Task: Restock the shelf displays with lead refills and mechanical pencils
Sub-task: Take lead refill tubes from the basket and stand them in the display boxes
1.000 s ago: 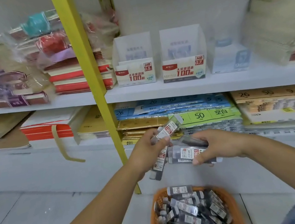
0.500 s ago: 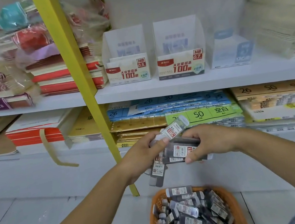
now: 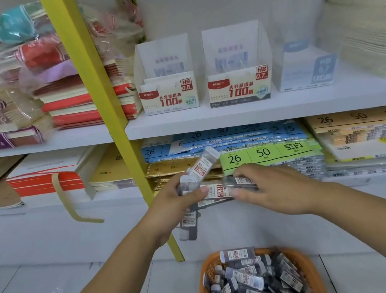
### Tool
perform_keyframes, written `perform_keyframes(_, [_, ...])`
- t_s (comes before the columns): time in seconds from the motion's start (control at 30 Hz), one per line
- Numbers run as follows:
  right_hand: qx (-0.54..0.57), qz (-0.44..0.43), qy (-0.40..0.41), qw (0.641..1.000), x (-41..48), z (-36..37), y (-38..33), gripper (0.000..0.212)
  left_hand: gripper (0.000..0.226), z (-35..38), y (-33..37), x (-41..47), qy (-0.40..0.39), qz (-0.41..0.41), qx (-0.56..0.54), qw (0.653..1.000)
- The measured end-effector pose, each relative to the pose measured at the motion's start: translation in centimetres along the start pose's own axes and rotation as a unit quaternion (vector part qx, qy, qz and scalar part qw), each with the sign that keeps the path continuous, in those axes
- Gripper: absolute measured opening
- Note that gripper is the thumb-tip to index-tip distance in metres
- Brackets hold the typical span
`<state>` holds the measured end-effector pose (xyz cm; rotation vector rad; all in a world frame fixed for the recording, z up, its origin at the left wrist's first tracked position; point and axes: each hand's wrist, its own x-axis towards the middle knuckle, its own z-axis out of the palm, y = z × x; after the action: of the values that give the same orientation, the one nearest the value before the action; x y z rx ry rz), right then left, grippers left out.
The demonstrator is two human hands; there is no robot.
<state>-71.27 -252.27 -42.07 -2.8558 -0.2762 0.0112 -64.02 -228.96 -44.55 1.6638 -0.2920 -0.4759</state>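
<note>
In front of the lower shelf, just right of the yellow post (image 3: pixel 99 98), we hold a bundle of lead refill tubes (image 3: pixel 216 192) between both hands. Our left hand (image 3: pixel 171 206) is wrapped round the bundle's left end, thumb pressed across the labels; one upright tube (image 3: pixel 203 163) pokes up out of the fist and another, the hanging tube (image 3: pixel 189 223), sticks out below it. Our right hand (image 3: pixel 270 189) grasps the top tube (image 3: pixel 240 181) at the bundle's right end, fingers curled over it and thumb beneath. Below our arms an orange basket (image 3: pixel 305 268) sits on the floor, heaped with loose refills (image 3: pixel 250 282) lying every which way. On the upper shelf (image 3: pixel 257 110) stand the HB 0.5 display box (image 3: pixel 169 96) and, just beside it, the HB 0.7 display box (image 3: pixel 238 87); we cannot tell from here what lies inside them. A clear box (image 3: pixel 306 68) stands further right.
</note>
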Motion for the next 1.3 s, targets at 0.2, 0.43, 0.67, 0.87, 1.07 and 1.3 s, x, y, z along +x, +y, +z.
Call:
perform_keyframes(0.2, [0.168,0.004,-0.020,0.985,-0.5,-0.6,-0.6,0.054,0.043,-0.7,0.6,-1.1,0.039,0.011,-0.021,0.999])
perform_keyframes(0.43, [0.434,0.033,0.061,0.898,-1.7,-2.9,-2.6,0.022,0.056,-0.6,2.2,-2.5,0.069,0.056,-0.069,0.994])
perform_keyframes(0.67, [0.408,0.057,0.114,0.904,-2.3,-5.4,-3.1,0.042,0.036,-0.2,3.9,-3.5,0.101,0.079,-0.080,0.988])
perform_keyframes(0.87, [0.463,0.051,0.209,0.860,-2.3,-7.4,-3.8,0.024,0.035,0.1,6.2,-4.0,0.138,0.108,-0.101,0.979])
perform_keyframes(1.07, [0.450,0.039,0.239,0.860,-0.8,-10.3,-4.7,0.020,0.047,0.7,9.6,-3.5,0.186,0.145,-0.127,0.963])
perform_keyframes(1.3, [0.394,-0.052,0.354,0.847,5.7,-18.1,-6.5,0.018,0.048,-1.7,10.8,-1.3,0.261,0.190,-0.173,0.930])
